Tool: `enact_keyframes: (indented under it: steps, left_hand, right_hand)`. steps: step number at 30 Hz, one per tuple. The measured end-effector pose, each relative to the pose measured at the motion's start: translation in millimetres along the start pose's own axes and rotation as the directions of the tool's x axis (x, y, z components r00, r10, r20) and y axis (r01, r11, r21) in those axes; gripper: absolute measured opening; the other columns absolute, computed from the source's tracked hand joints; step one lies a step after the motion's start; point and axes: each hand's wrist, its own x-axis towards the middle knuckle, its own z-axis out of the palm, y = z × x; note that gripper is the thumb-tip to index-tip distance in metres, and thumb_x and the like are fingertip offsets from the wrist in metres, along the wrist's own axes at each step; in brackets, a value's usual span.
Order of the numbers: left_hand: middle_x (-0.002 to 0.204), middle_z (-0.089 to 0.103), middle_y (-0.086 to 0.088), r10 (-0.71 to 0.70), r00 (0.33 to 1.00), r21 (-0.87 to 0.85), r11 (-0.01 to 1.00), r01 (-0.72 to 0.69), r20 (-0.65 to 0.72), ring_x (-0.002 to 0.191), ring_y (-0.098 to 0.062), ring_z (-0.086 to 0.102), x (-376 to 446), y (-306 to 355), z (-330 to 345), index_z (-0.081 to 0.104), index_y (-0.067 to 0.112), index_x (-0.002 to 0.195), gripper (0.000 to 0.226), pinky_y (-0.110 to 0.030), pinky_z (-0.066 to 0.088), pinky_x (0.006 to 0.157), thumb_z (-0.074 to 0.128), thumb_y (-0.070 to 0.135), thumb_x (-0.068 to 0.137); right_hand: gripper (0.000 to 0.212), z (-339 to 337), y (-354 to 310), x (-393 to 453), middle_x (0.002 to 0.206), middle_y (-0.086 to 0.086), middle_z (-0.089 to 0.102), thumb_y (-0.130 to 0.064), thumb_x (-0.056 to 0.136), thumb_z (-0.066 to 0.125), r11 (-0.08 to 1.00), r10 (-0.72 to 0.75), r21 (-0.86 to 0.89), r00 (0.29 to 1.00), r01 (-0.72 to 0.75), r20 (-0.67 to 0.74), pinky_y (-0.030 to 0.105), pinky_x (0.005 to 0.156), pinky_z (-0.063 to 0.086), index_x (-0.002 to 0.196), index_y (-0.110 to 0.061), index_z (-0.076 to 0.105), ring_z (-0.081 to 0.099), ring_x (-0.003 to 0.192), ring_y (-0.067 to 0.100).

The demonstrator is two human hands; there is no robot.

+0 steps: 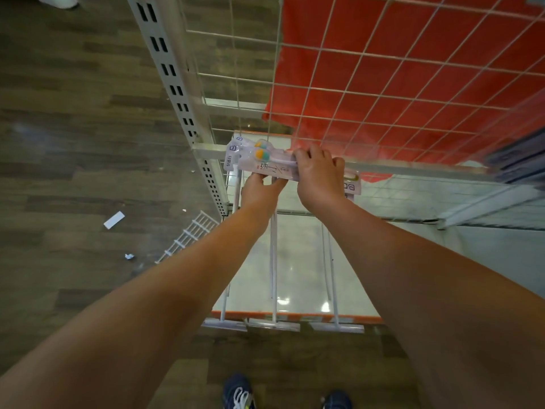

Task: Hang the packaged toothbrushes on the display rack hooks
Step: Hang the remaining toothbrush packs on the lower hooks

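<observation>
Reaching down over a white wire display rack (339, 72), a person grips a small stack of packaged toothbrushes (262, 162) with both bare hands. The right hand (320, 175) curls over the right end of the clear plastic packs, fingers wrapped across their top edge, while the left hand (261, 191) pinches them from beneath, thumb and fingers pressed against the lower edge. The flat, glossy packs lie roughly level just in front of the square-meshed grid, at the inner end of the long white hooks (274, 261) that jut toward the camera. Yellow and teal brush heads show through the blister fronts. Another pack (352, 180), mostly hidden by the right wrist, appears to hang just to the right. Red fabric (398, 54) drapes behind the wire mesh. A slotted grey metal upright (177, 93) frames the rack's left side. Below lies a glossy pale base shelf (300, 278) with an orange front trim. Scraps of paper (114, 220) and a loose white wire piece (190, 236) rest on the dark wood-plank floor (73, 143). Dark blue shoes (239, 392) stand at the bottom edge.
</observation>
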Motion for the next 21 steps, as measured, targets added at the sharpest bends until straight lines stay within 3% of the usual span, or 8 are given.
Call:
enact_keyframes:
  steps: [5,9,12,16,21]
  left_hand:
    - [0.133,0.051,0.003,0.1,0.994,0.064,0.993,-0.102,0.038,0.117,-0.011,0.044,-12,10,-6,0.053,0.023,0.129,0.039,-0.027,0.033,0.091,0.061,0.031,0.091]
    - [0.129,0.058,0.002,0.141,0.987,0.048,0.988,-0.145,0.08,0.121,-0.013,0.051,-25,21,-5,0.053,0.016,0.129,0.034,-0.031,0.04,0.101,0.054,0.02,0.095]
    - [0.117,0.061,-0.002,0.123,0.991,0.046,0.991,-0.126,0.054,0.106,-0.013,0.056,-36,27,-3,0.051,0.011,0.126,0.029,-0.021,0.046,0.084,0.047,0.013,0.097]
    - [0.092,0.057,0.007,0.082,0.996,0.003,0.997,-0.082,0.022,0.082,0.0,0.055,-54,34,0,0.047,0.014,0.115,0.017,-0.009,0.044,0.057,0.042,0.012,0.099]
    - [0.084,0.057,0.003,0.071,0.989,-0.05,0.996,-0.078,-0.129,0.081,-0.011,0.059,-84,36,-9,0.047,0.013,0.104,0.009,-0.018,0.049,0.064,0.046,0.02,0.099]
  right_hand:
    - [0.049,0,0,-19,0.127,0.008,0.042,0.001,0.084,0.053,0.998,0.041,0.059,0.993,-0.034,-0.113,0.04,0.093,0.026,0.129,-0.016,0.043,0.043,0.114,0.028]
    - [0.047,0,-1,-37,0.118,0.009,0.048,-0.001,0.085,0.053,0.997,0.039,0.067,0.98,-0.026,-0.197,0.04,0.091,0.028,0.129,-0.013,0.044,0.049,0.106,0.028]
    - [0.04,-5,2,-52,0.12,0.009,0.049,-0.02,0.092,0.055,0.999,-0.028,0.026,0.981,0.034,-0.191,0.04,0.092,0.029,0.13,-0.012,0.044,0.051,0.107,0.027]
    - [0.052,-19,3,-74,0.124,0.006,0.047,-0.045,0.094,0.047,0.994,-0.062,0.082,0.986,0.076,-0.154,0.037,0.094,0.03,0.133,-0.012,0.04,0.049,0.111,0.022]
    - [0.043,-37,1,-106,0.115,0.011,0.051,-0.038,0.098,0.042,0.948,-0.132,0.272,0.98,0.168,-0.146,0.03,0.074,0.031,0.131,-0.01,0.043,0.05,0.09,0.024]
